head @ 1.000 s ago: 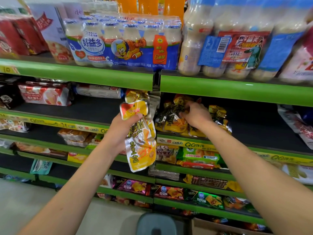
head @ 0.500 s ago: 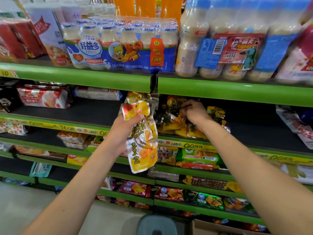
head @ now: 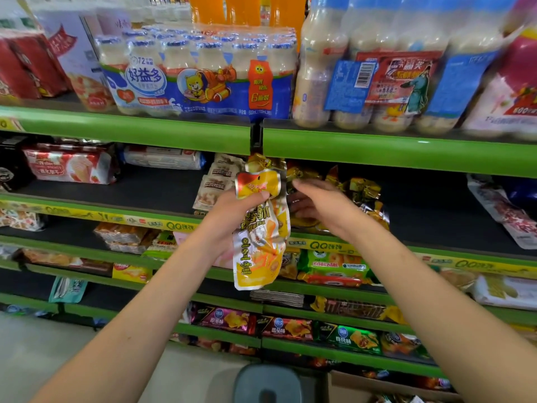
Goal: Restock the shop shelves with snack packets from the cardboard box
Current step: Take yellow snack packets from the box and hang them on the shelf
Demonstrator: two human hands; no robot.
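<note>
STEP: I judge shelving under way, one packet up for placing | LEFT: left hand (head: 232, 216) grips yellow snack packet (head: 261, 228) by its top, hanging before the shelf's front edge (head: 377, 248) | RIGHT: right hand (head: 322, 207) fingers loosely spread, empty, beside the shelved gold packets (head: 360, 190) | NEXT: I judge a handover to the right hand, then placement among those.

Green-edged shelf unit (head: 186, 132), several tiers, dark decks. Top tier: shrink-wrapped pack of small yoghurt-drink bottles (head: 200, 74), larger bottle pack (head: 386, 68) just beside it on the right, red cartons (head: 26, 68) at far left. Second tier: gold-wrapped snack packets (head: 357, 196) heaped near the front edge, beige packets (head: 218, 181) to their left, pink-and-white biscuit pack (head: 69, 167) further left. Lower tiers: chip packets (head: 287, 327) in a row
</note>
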